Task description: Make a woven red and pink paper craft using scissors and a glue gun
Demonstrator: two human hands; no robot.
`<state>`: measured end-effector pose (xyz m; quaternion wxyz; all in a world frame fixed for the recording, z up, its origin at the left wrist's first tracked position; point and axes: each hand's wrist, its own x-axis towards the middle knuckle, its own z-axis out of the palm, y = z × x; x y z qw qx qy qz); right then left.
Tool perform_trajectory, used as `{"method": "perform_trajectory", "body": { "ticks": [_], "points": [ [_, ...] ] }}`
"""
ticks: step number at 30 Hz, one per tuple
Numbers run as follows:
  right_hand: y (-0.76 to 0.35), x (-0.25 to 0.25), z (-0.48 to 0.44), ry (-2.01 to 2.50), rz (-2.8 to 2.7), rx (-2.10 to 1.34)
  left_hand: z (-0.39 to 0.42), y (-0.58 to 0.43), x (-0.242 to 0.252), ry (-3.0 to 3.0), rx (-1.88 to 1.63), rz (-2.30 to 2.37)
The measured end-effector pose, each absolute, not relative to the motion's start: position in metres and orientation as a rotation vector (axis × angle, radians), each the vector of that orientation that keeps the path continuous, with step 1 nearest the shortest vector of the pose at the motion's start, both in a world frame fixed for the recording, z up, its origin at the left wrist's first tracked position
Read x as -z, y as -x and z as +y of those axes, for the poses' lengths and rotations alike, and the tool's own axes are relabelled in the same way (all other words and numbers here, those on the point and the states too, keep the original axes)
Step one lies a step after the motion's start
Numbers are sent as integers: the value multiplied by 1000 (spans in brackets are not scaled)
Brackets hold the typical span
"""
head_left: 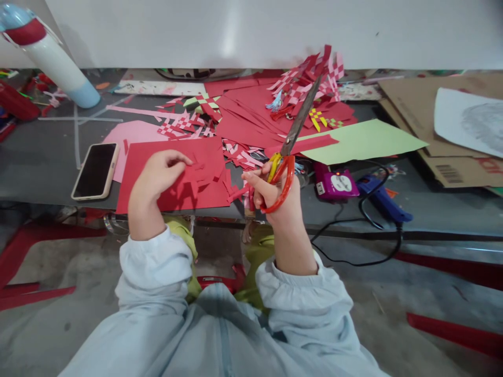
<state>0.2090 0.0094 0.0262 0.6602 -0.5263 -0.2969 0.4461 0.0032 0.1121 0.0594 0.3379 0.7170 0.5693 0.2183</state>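
My right hand (pixel 271 191) grips red-and-yellow-handled scissors (pixel 293 136), blades closed and pointing up and away over the desk. My left hand (pixel 157 175) rests on a red paper sheet (pixel 173 178) at the desk's near edge, fingers curled and pinching at cut red strips (pixel 198 170) on it. More red strips hang off the edge between my hands. Both sleeves are pale blue.
A phone (pixel 95 170) lies left of the red sheet. Red paper and woven pink-red pieces (pixel 306 78) pile at the back. Also here: a light green sheet (pixel 365 139), purple device (pixel 336 184), blue glue gun (pixel 383 199) with black cord, cardboard (pixel 432 125) at right, a white-blue bottle (pixel 55 60).
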Motion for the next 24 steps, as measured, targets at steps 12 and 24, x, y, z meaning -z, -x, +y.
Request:
{"method": "perform_trajectory", "body": {
  "ticks": [12, 24],
  "points": [
    [-202, -27, 12, 1216, -711, -987, 148, 57, -44, -1826, -811, 1996],
    [-204, -29, 9, 1152, -685, -1018, 156, -5, -43, -2137, -378, 2011]
  ]
}}
